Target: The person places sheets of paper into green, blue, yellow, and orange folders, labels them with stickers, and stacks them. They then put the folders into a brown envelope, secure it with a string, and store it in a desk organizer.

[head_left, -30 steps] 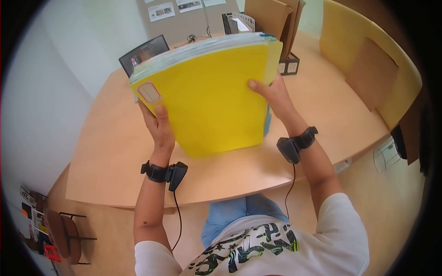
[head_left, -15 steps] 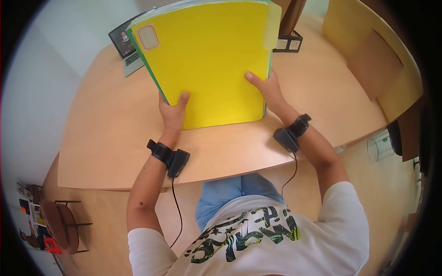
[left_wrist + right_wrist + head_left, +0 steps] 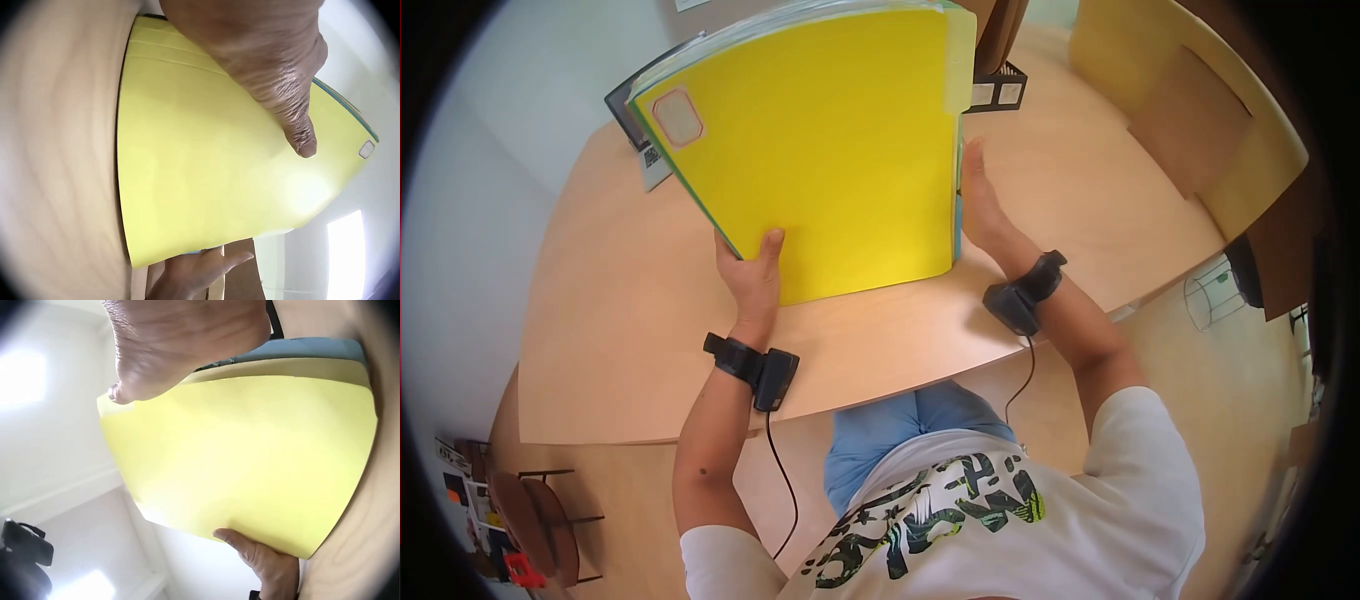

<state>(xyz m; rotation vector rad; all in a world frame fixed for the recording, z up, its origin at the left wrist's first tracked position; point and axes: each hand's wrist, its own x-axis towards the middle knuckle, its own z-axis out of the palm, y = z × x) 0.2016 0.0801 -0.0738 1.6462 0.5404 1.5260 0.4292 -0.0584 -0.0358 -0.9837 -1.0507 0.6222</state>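
Observation:
A thick stack of folders with a yellow folder in front stands on its lower edge on the table, leaning a little. A red-bordered label is at its upper left corner. My left hand grips the lower left edge, its thumb lying over the yellow cover and its fingers hidden behind. At the right edge my right hand rests flat along the side, thumb pointing up and off the cover. The right wrist view shows a blue folder edge behind the yellow one, beside that palm.
Behind the stack to the left is a laptop, partly covered. A black file holder with brown folders stands at the back right. A yellow chair is at the table's right side. Cables hang from both wrist cameras.
The stack was held up and tilted, then lowered upright to the tabletop, and has shifted slightly left in view. My right thumb has come off the cover to the side edge.

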